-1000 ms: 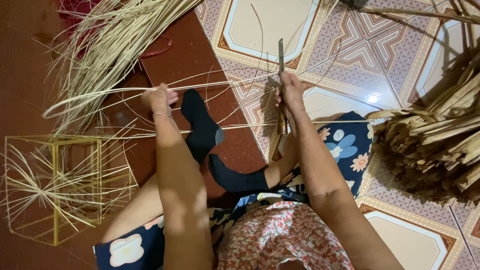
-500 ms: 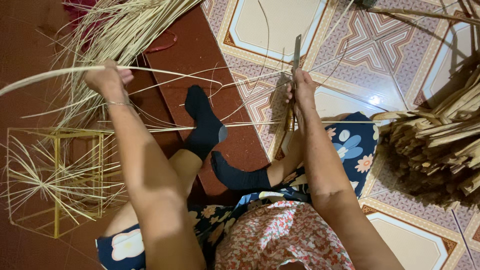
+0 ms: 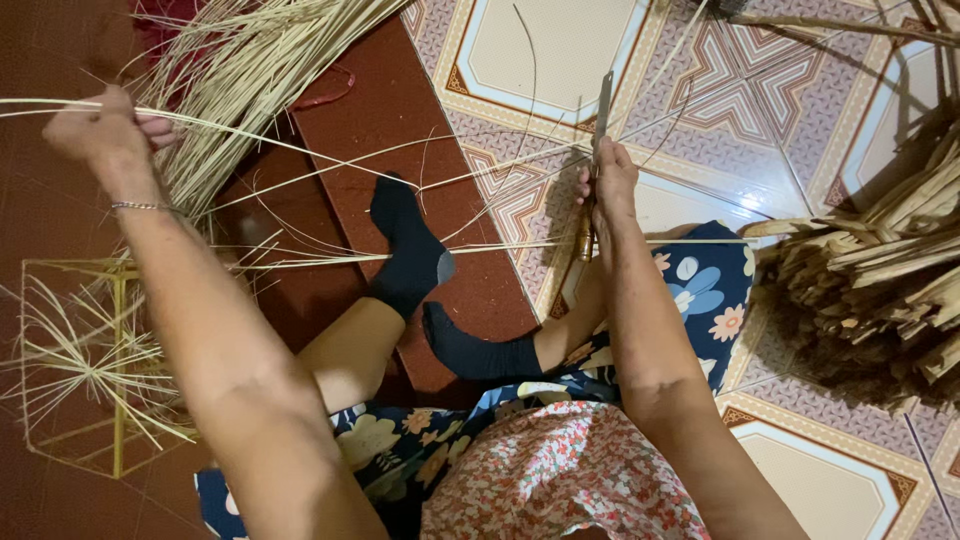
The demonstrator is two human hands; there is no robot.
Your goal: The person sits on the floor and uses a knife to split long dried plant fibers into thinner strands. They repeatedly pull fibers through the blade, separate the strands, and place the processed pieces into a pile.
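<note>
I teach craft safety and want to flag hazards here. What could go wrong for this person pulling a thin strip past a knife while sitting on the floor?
The right hand holds the knife blade-up right beside its fingers, so a slip could cut them. The left hand pulls the thin strip taut; it may snap or slice the palm. Loose strips run over the socked feet and could snag.

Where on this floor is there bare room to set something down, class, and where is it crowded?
Free: the pale tile above the right hand and its knife, and the corner tile beside the right arm. Crowded: the strip heap by the left hand, the wire frame full of strips, and the stick bundle at right.
</note>
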